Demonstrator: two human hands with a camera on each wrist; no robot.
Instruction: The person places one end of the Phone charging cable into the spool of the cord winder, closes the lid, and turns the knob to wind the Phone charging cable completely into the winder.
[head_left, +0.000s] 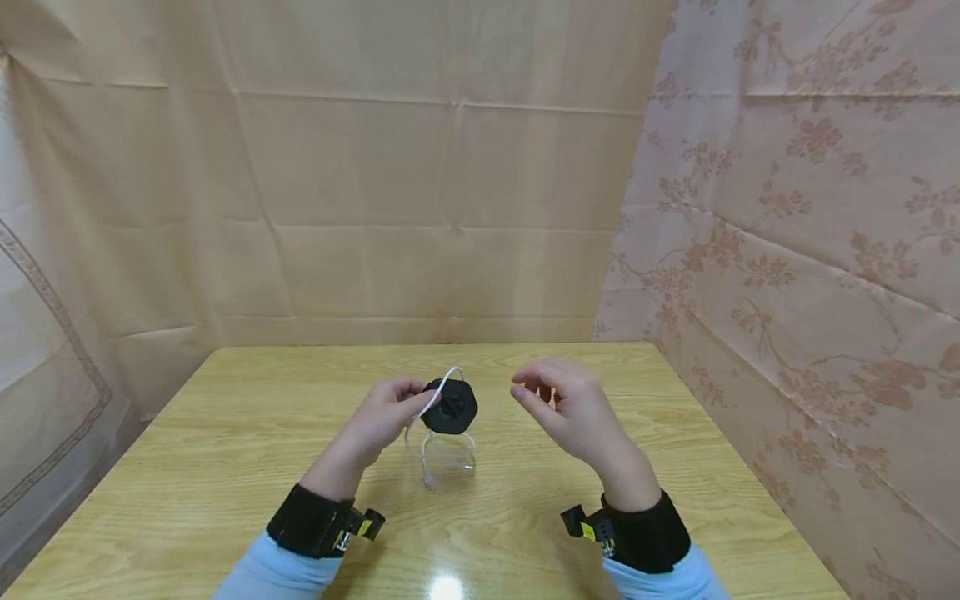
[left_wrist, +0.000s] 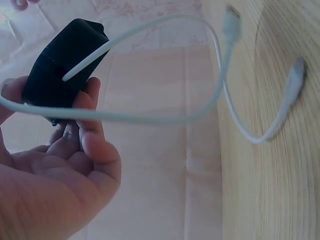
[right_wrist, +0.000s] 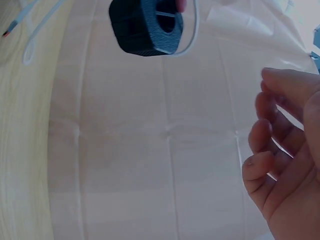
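Note:
My left hand (head_left: 382,415) grips a black hexagonal block (head_left: 454,408) above the table, thumb on its face. In the right wrist view, a round recess crossed by a thin bar marks the block (right_wrist: 134,27). A white cable (left_wrist: 150,117) comes out of the block's side in the left wrist view and loops past the fingers. Its two plug ends hang lower, one plug (left_wrist: 296,82) close to the tabletop; whether it touches I cannot tell. To the right of the block, my right hand (head_left: 572,408) hovers with loosely curled fingers, holding nothing.
The wooden table (head_left: 262,433) lies under both hands. Beige cloth (head_left: 337,167) hangs behind it, and a flower-patterned curtain (head_left: 810,250) hangs along the right side. Each forearm wears a black wrist strap (head_left: 309,523) with a small camera mount.

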